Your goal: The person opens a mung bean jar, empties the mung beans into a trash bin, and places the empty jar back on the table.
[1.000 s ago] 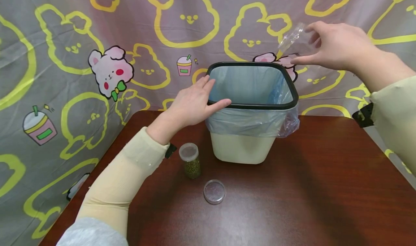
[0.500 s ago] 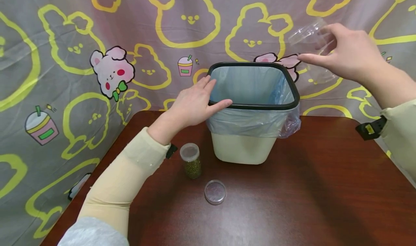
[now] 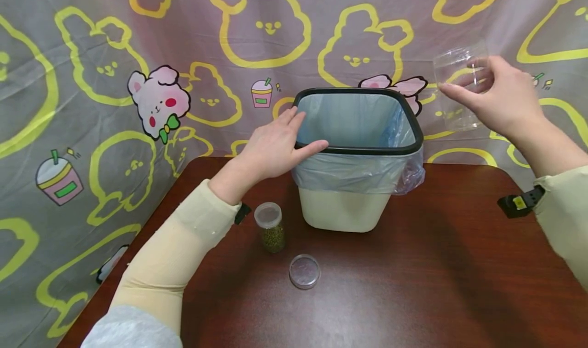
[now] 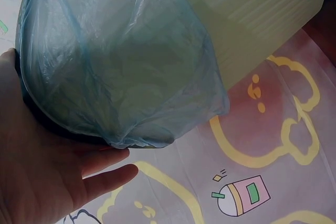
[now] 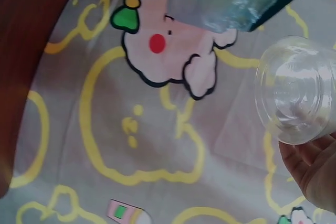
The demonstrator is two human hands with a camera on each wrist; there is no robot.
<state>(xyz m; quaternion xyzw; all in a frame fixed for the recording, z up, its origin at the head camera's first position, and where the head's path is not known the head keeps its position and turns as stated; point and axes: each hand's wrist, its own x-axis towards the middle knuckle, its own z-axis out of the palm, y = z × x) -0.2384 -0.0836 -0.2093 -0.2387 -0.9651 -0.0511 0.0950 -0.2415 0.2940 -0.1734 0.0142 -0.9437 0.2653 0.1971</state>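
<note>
An empty clear plastic jar (image 3: pixel 461 85) is held tilted in the air, right of the bag-lined bin (image 3: pixel 358 156).

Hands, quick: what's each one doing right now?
Left hand: open, resting on the bin rim.
Right hand: holding a clear jar, empty, beside the bin.

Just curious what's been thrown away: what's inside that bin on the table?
The bin holds a pale blue bag liner folded over its black rim. Only the liner's upper walls show from the head camera; the bottom is out of sight, so any contents cannot be seen.
</note>
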